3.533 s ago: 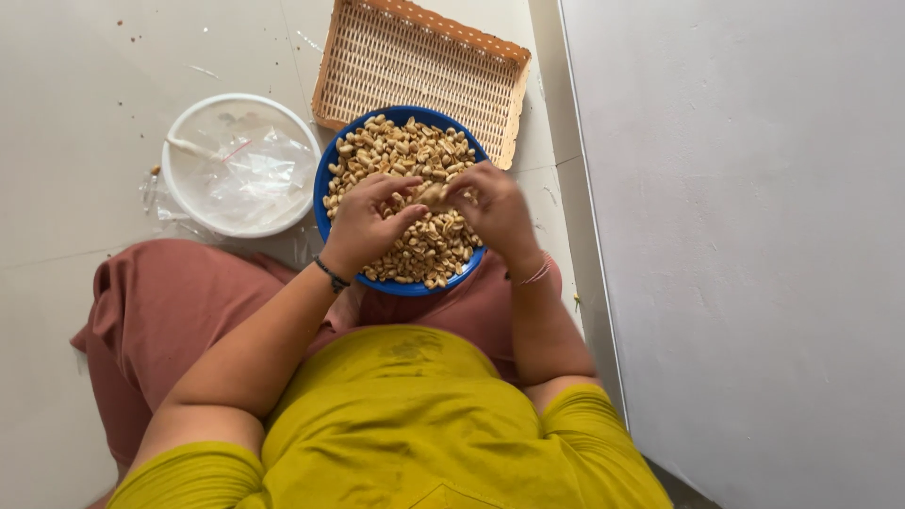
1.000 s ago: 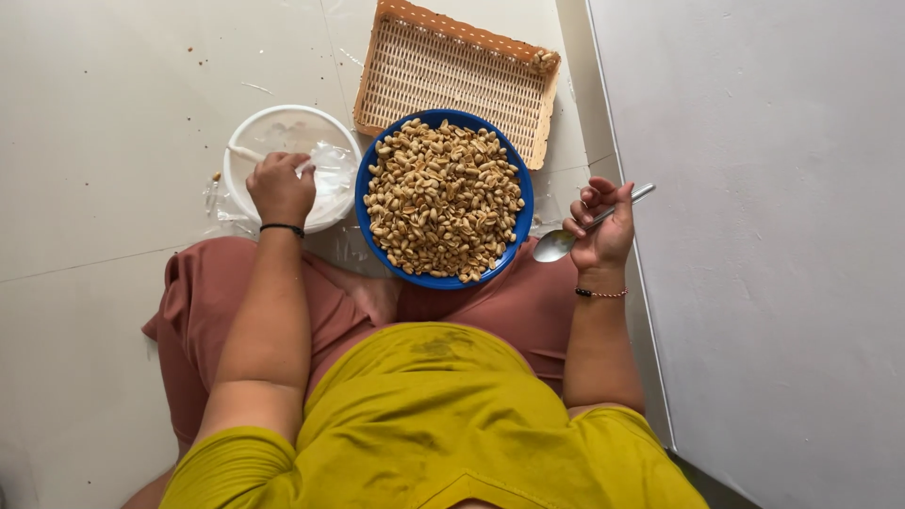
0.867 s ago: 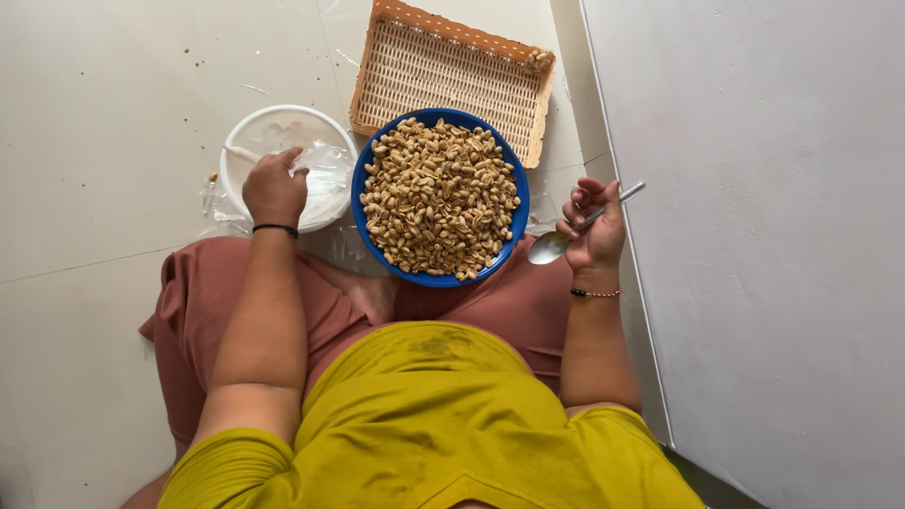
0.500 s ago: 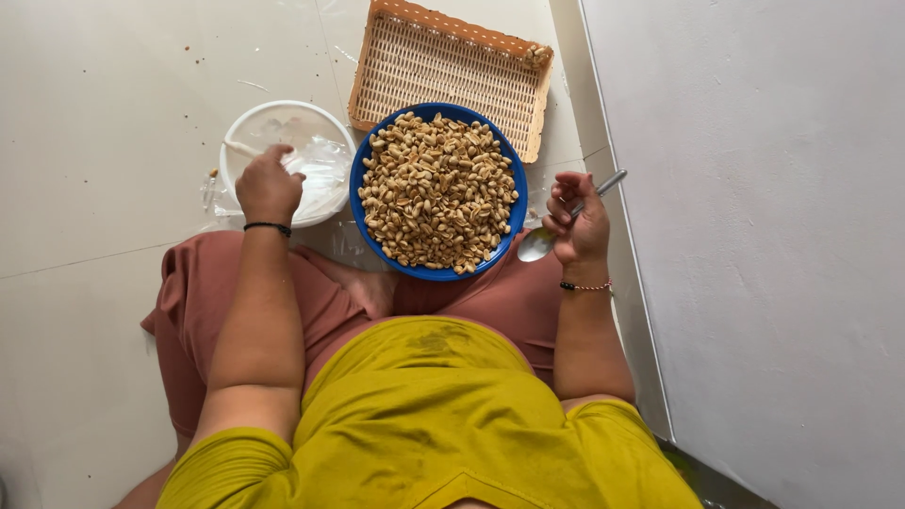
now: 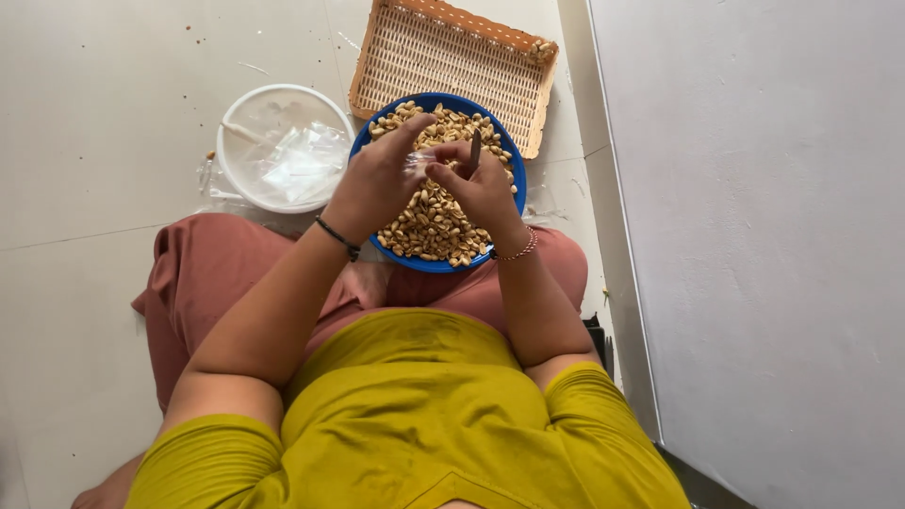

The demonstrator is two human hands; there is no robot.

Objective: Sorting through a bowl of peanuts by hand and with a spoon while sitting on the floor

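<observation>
Both my hands meet above a blue bowl [image 5: 429, 263] heaped with shelled peanuts [image 5: 426, 219], which rests on my lap. My left hand [image 5: 375, 181] pinches a small clear plastic bag [image 5: 419, 161] between thumb and fingers. My right hand [image 5: 483, 195] grips a metal spoon, whose handle [image 5: 474, 149] sticks up past the fingers, and its fingertips touch the same bag. The spoon's scoop end is hidden behind the hand.
A white round tub [image 5: 232, 124] with clear plastic bags inside stands on the tiled floor to the left. A woven wicker tray [image 5: 441, 55] lies beyond the bowl, a few peanuts in its far corner. A grey wall panel [image 5: 754, 236] runs along the right.
My left hand left the white tub and came over the blue bowl with a small bag. My right hand brought the spoon in from the right to meet it.
</observation>
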